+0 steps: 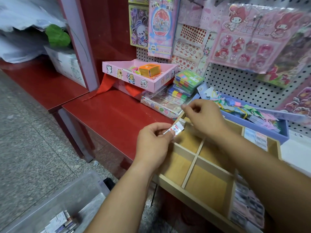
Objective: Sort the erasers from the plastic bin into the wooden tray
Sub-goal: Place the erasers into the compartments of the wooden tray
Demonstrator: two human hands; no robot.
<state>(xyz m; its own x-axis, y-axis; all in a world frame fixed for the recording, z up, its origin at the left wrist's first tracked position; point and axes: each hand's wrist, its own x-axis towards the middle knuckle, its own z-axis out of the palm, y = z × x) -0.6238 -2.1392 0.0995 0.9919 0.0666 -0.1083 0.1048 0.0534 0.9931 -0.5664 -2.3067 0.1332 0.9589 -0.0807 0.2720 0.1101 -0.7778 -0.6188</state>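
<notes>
L hand (153,142) thumb & fingers clamped on eraser (175,130), held over wooden tray (206,189) corner, prob to slot it in; R hand (205,116) fingers curled, can't tell if holding anything; plastic bin (75,190) low left
</notes>
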